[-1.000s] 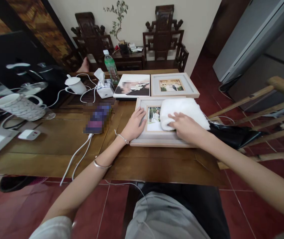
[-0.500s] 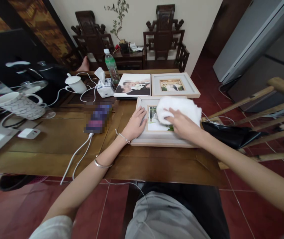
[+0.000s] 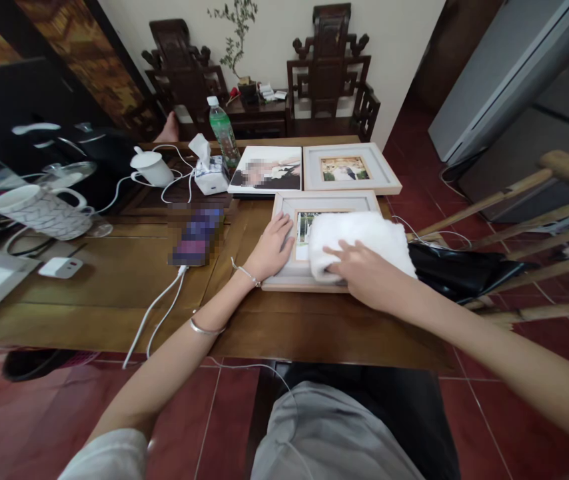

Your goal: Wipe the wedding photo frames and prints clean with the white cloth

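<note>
**Left Fingers Hold Still, Right Fingers Work the Cloth**

My left fingers (image 3: 281, 230) are open and lie flat on the left border of the picture frame (image 3: 300, 275), which rests face up on the surface (image 3: 284, 327) in front of me. My right fingers (image 3: 338, 255) are on the folded white cloth (image 3: 367, 232), a little bent and apart; the thumb is hidden, so I cannot tell if they grip it or only press. The cloth covers the right part of the frame, and only a strip of the photo (image 3: 303, 247) shows at its left.

The step looks like wiping. To do it well, I should press lightly and evenly, keep the fold flat, follow the inner corners, and let the left side hold the frame against sliding.

The cloth is thick and fluffy, with soft rounded edges. The frame is rectangular, of pale wood outside, with a wide greyish border and a thin wooden line around the photo. The surface is brown wood, smooth and slightly shiny. A similar frame (image 3: 380, 170) lies just behind.
</note>
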Action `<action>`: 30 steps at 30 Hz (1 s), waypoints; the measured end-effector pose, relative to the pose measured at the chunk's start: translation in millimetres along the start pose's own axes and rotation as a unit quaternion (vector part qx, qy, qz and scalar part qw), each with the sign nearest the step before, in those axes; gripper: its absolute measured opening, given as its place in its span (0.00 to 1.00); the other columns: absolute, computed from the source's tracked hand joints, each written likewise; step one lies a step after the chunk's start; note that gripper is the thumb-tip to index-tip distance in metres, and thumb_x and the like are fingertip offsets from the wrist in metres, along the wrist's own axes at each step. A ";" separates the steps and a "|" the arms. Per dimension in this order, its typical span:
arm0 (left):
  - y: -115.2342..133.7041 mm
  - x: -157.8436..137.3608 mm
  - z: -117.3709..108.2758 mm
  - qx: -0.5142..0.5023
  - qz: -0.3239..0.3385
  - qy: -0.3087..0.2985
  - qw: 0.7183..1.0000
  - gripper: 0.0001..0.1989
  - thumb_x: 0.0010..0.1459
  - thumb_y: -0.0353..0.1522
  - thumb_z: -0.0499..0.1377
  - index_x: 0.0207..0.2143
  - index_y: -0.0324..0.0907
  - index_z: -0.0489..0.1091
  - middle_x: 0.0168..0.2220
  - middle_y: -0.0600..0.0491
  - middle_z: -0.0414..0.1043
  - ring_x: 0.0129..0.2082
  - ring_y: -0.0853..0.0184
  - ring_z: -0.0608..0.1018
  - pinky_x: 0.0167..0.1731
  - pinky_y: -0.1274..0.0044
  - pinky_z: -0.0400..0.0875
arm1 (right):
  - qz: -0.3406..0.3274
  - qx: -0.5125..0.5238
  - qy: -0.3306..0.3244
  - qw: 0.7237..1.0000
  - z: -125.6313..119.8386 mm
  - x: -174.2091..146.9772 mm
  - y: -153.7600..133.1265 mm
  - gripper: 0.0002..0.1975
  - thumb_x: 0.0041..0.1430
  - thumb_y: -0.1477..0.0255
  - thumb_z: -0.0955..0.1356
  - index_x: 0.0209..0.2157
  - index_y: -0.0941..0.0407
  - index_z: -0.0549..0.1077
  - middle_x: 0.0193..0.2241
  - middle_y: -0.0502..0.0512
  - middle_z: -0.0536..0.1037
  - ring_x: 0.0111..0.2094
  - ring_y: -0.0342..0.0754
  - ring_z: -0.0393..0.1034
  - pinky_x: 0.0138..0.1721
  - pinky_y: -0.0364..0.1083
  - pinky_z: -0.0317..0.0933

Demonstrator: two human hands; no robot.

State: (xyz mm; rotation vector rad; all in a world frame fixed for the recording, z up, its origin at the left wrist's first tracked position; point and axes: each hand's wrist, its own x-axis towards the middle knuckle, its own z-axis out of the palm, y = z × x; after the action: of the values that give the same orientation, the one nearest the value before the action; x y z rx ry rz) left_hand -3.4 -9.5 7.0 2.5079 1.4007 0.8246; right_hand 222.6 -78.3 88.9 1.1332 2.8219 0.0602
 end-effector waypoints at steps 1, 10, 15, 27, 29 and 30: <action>0.1 0.1 0.1 0.000 0.000 0.001 1.000 0.22 0.64 0.34 0.48 0.57 0.31 0.63 0.61 0.38 0.61 0.65 0.54 0.56 0.64 0.60 0.52 | -0.014 0.018 -0.001 1.000 -5.1 -8.7 -7.8 0.21 0.49 0.87 0.61 0.40 0.59 0.76 0.55 0.63 0.71 0.53 0.61 0.65 0.49 0.57 0.59; 1.4 0.3 -3.0 -0.003 -0.007 -0.015 1.000 0.22 0.64 0.32 0.47 0.57 0.30 0.62 0.62 0.37 0.59 0.66 0.55 0.55 0.64 0.61 0.51 | -0.016 0.039 0.015 0.999 4.9 16.4 -11.6 0.26 0.49 0.88 0.60 0.48 0.59 0.74 0.62 0.62 0.62 0.61 0.63 0.55 0.55 0.61 0.55; -0.7 -0.2 -1.9 -0.012 0.000 -0.008 1.000 0.23 0.64 0.34 0.47 0.58 0.32 0.62 0.61 0.38 0.60 0.66 0.54 0.56 0.64 0.58 0.52 | 0.052 -0.041 0.086 0.994 20.2 64.9 41.8 0.27 0.54 0.89 0.57 0.52 0.60 0.72 0.66 0.63 0.53 0.66 0.65 0.42 0.58 0.68 0.46; -1.2 0.1 0.7 -0.032 -0.007 -0.004 0.999 0.23 0.64 0.34 0.47 0.56 0.30 0.63 0.61 0.36 0.60 0.66 0.53 0.55 0.64 0.57 0.50 | -0.002 0.026 -0.007 1.000 -1.2 23.1 -2.4 0.22 0.50 0.87 0.60 0.43 0.59 0.76 0.58 0.63 0.67 0.58 0.63 0.58 0.53 0.62 0.55; 0.6 0.9 0.4 -0.041 -0.014 -0.002 0.999 0.23 0.65 0.35 0.45 0.56 0.29 0.63 0.61 0.36 0.60 0.66 0.54 0.55 0.64 0.58 0.50 | -0.040 0.055 -0.004 0.998 -9.0 4.8 -18.5 0.20 0.49 0.87 0.61 0.39 0.58 0.76 0.56 0.61 0.70 0.55 0.59 0.63 0.50 0.57 0.59; 1.8 1.3 -0.1 -0.052 -0.021 0.001 0.998 0.24 0.66 0.36 0.44 0.56 0.30 0.64 0.61 0.37 0.60 0.66 0.55 0.55 0.64 0.59 0.50 | -0.056 0.063 0.001 0.996 -11.3 -1.4 -25.4 0.19 0.49 0.87 0.61 0.38 0.58 0.76 0.56 0.61 0.70 0.54 0.59 0.63 0.50 0.57 0.59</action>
State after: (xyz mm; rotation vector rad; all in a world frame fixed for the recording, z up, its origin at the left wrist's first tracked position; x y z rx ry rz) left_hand -1.5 -9.5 8.3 2.3941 1.3689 0.8677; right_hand 204.9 -97.6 98.4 0.9937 2.9205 -0.1282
